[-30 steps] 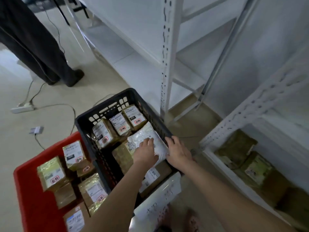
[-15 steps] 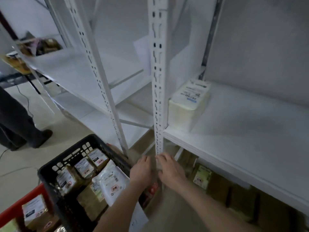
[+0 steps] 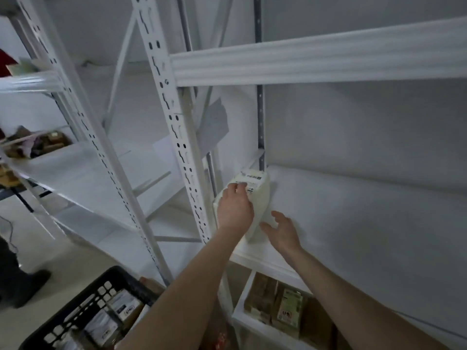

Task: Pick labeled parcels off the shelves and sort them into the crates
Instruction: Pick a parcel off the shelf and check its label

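Observation:
A white labelled parcel (image 3: pixel 259 188) stands at the left end of the white middle shelf (image 3: pixel 353 223), against the upright. My left hand (image 3: pixel 235 209) lies on its front and top, fingers reaching over the label. My right hand (image 3: pixel 281 231) hovers with spread fingers by the parcel's lower right side, thumb close to it; I cannot tell if it touches. The black crate (image 3: pixel 83 299) with several labelled parcels sits at the lower left.
A perforated white upright (image 3: pixel 182 147) stands just left of the parcel. Brown labelled parcels (image 3: pixel 286 309) fill the shelf below. Another person's dark shoe (image 3: pixel 27 284) stands on the floor at the left. Clutter lies on a far left shelf (image 3: pixel 38 144).
My view has swung up from the black crate to the shelf. Both hands left the parcel in the crate and rose to the white parcel; my left hand now rests on it.

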